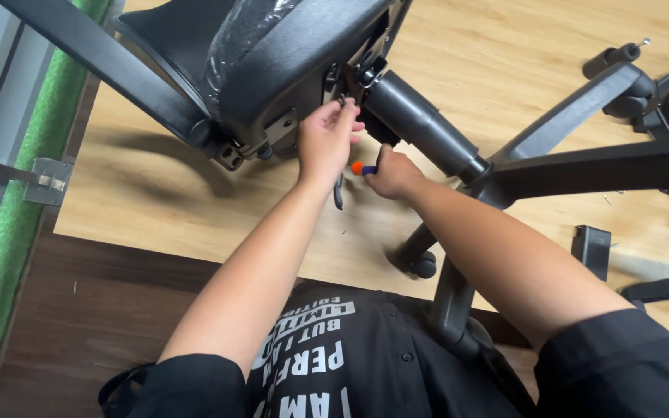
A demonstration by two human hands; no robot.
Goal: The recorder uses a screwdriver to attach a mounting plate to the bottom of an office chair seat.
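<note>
I see the left hand (327, 139) raised, its fingers (344, 108) pinched together on a small metal part under the seat of the office chair (272, 54). The right hand (391, 174) sits just below, fingers clamped on an orange-tipped tool (362, 168). The black chair lies tipped on the wooden floor (195, 209), gas cylinder (420, 124) pointing right toward the star base (582, 166).

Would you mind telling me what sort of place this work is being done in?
Probably an indoor room used for furniture assembly: an office chair lies tipped on a light wood board over dark flooring, with a loose black part nearby.
</note>
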